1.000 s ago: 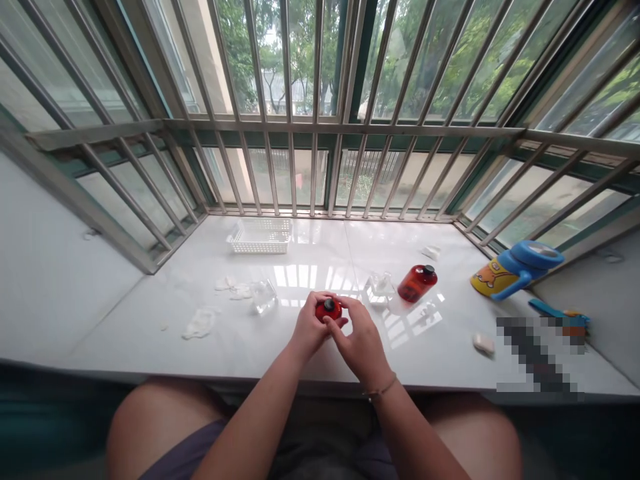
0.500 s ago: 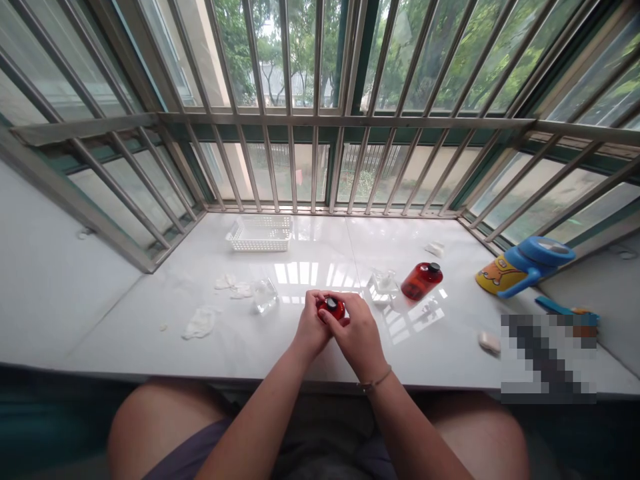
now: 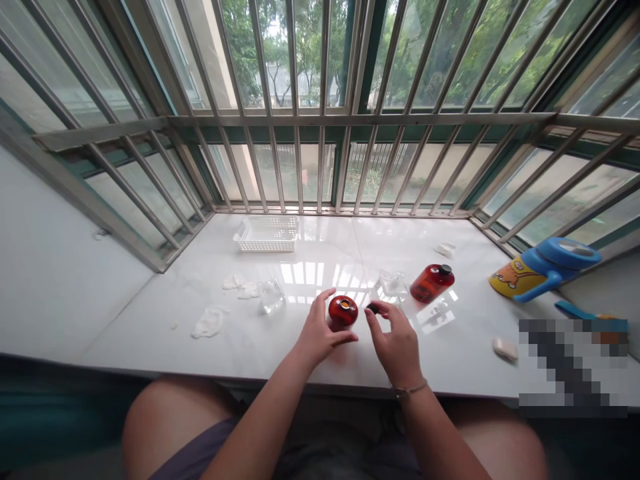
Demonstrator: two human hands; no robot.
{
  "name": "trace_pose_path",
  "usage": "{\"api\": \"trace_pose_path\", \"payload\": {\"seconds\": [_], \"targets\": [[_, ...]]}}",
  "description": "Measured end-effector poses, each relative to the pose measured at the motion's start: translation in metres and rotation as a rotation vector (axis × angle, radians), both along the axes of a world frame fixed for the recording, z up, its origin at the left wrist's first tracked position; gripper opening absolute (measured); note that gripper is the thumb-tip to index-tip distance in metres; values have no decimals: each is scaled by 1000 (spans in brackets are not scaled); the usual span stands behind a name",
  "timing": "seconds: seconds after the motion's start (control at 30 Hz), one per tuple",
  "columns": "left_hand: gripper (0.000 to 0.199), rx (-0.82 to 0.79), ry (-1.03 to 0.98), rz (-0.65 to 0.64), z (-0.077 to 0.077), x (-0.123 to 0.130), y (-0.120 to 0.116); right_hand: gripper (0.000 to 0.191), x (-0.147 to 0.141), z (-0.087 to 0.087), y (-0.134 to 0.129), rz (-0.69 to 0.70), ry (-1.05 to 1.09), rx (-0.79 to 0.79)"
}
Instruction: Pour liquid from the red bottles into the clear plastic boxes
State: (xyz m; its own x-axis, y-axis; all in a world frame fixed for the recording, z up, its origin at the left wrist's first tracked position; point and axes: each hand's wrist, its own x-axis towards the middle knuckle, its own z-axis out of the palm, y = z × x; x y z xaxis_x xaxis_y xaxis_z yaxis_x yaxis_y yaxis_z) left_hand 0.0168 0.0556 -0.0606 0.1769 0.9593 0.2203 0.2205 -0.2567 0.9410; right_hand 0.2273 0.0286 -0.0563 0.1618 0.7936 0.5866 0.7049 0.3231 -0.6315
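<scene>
A round red bottle (image 3: 343,311) stands upright on the white counter with its mouth uncovered. My left hand (image 3: 320,333) is beside it, thumb and fingers spread apart around its left side; whether they touch it I cannot tell. To the right, my right hand (image 3: 397,337) pinches a small black cap (image 3: 373,308) between thumb and fingers, apart from the bottle. A second red bottle (image 3: 432,283), with its black cap on, is farther right. Near it sits a clear glass container (image 3: 393,285); another clear glass container (image 3: 272,296) is left of my left hand.
A white perforated basket (image 3: 267,235) sits at the back left. Crumpled white tissues (image 3: 209,323) lie on the left. At right are a blue and yellow cup (image 3: 545,268), a pale rounded object (image 3: 505,349) and a pixelated patch. Metal window bars (image 3: 345,120) rise behind the counter (image 3: 165,300).
The black cap has come off the bottle and moved right in my right hand. My left hand has opened beside the bottle. The view has shifted slightly.
</scene>
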Motion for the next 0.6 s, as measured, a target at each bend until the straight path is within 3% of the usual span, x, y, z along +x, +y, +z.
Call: {"api": "trace_pose_path", "payload": {"seconds": [0.03,0.1,0.2,0.27,0.33,0.43,0.6], "targets": [[110,52,30,10,1,-7,-3,31,11,-10,-2,-18,-63,-9],[96,208,73,96,4,-22,-11,38,34,-28,-6,-48,-163,-52],[59,387,119,440,5,-49,-19,51,61,-49,-12,-100,-230,-158],[56,324,125,683,2,-69,-17,57,75,-56,-14,-140,-229,-252],[64,153,139,802,-4,-87,-9,57,85,-60,-13,-162,-211,-332],[69,-33,191,792,-14,-111,13,53,94,-61,-9,-196,-217,-383],[55,20,208,657,-21,-127,46,50,101,-55,-2,-302,-235,-435]]}}
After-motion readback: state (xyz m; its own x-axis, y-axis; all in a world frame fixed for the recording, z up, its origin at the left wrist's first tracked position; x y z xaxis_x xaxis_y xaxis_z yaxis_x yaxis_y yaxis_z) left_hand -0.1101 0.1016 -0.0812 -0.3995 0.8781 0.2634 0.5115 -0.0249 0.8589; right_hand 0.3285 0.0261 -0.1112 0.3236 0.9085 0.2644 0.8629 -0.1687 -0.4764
